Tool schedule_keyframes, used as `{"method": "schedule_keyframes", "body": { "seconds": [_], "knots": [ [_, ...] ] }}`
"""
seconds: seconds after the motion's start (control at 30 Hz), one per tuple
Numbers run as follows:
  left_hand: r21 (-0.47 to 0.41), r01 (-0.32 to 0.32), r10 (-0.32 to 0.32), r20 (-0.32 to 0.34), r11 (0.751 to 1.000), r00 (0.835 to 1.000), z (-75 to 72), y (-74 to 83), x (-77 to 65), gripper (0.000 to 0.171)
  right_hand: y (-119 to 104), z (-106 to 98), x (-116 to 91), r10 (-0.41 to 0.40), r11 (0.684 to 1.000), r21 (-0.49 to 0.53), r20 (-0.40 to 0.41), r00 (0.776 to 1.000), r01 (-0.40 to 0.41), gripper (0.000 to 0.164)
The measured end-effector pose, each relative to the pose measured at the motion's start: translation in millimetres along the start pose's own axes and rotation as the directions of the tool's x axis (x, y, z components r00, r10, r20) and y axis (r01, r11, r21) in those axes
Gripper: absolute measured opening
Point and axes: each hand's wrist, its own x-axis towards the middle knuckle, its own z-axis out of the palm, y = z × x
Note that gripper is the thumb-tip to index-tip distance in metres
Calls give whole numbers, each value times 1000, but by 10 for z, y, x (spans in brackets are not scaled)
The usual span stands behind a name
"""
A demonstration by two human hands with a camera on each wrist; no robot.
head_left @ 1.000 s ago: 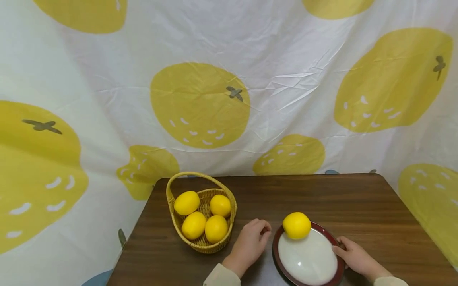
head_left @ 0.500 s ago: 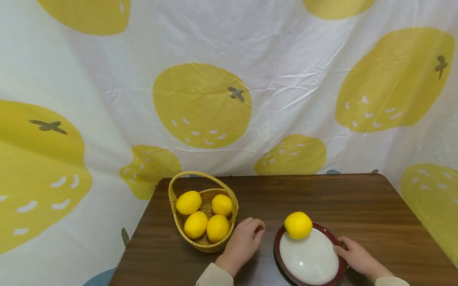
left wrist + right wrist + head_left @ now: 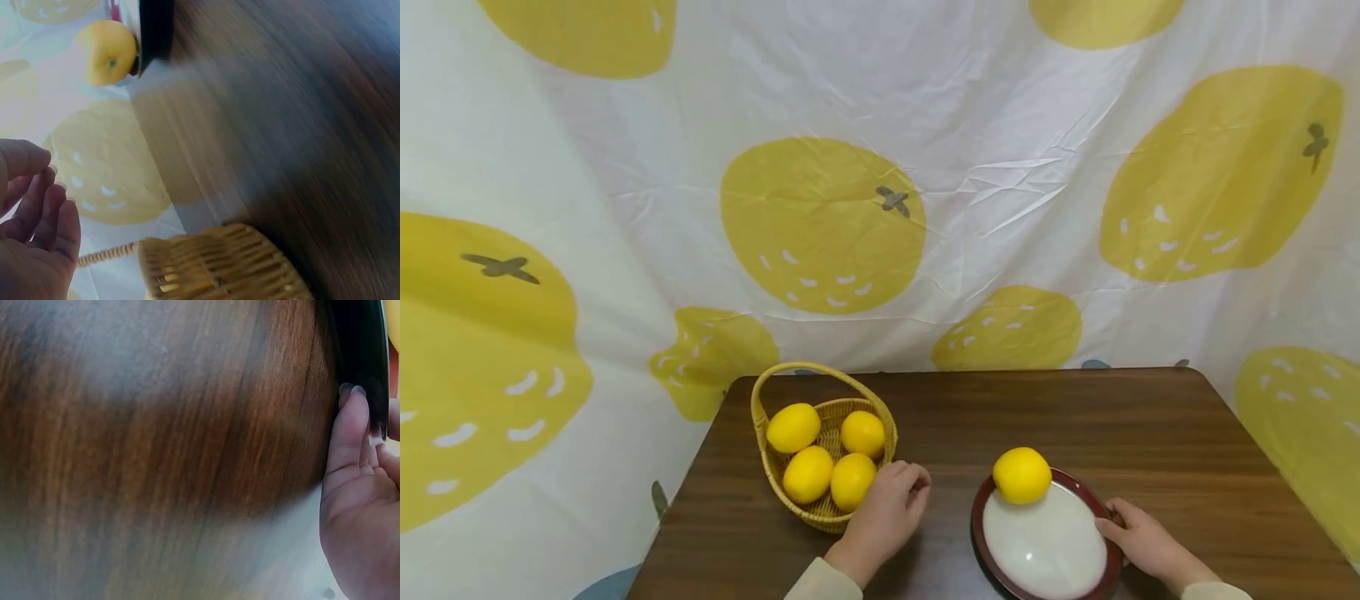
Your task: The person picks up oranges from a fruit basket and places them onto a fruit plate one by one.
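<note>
My right hand (image 3: 1148, 540) pinches the right rim of a round plate (image 3: 1045, 554) with a white middle and a dark red rim, thumb on top and fingers beneath. In the right wrist view the fingertips (image 3: 353, 409) press against the plate's dark underside (image 3: 362, 344). A yellow citrus fruit (image 3: 1022, 476) sits at the plate's far edge. My left hand (image 3: 886, 512) holds nothing, its fingers loosely bent, beside the right side of a wicker basket (image 3: 831, 524). Several yellow citrus fruits (image 3: 808, 474) lie in the basket. The left wrist view shows the bent fingers (image 3: 65, 234) near the basket's woven side (image 3: 219, 262).
Everything stands on a dark brown wooden table (image 3: 955, 417). The basket's tall arched handle (image 3: 820, 367) rises over the fruits. A white cloth (image 3: 985, 208) printed with large yellow fruits hangs behind and on both sides.
My left hand has moved left, away from the plate and up to the basket's right side. The right hand keeps its hold on the plate, and the fruit stays on it.
</note>
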Motion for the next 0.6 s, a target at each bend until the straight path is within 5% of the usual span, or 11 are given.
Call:
{"method": "schedule_keyframes", "body": {
  "seconds": [0.27, 0.6],
  "knots": [
    [13, 13, -12, -76, 1000, 997, -80, -94, -48, 6, -4, -14, 5, -36, 999, 24, 21, 999, 36, 25],
    [72, 60, -48, -165, 996, 985, -212, -284, -91, 14, 5, -12, 16, 14, 1000, 13, 31, 999, -14, 24]
  ]
}}
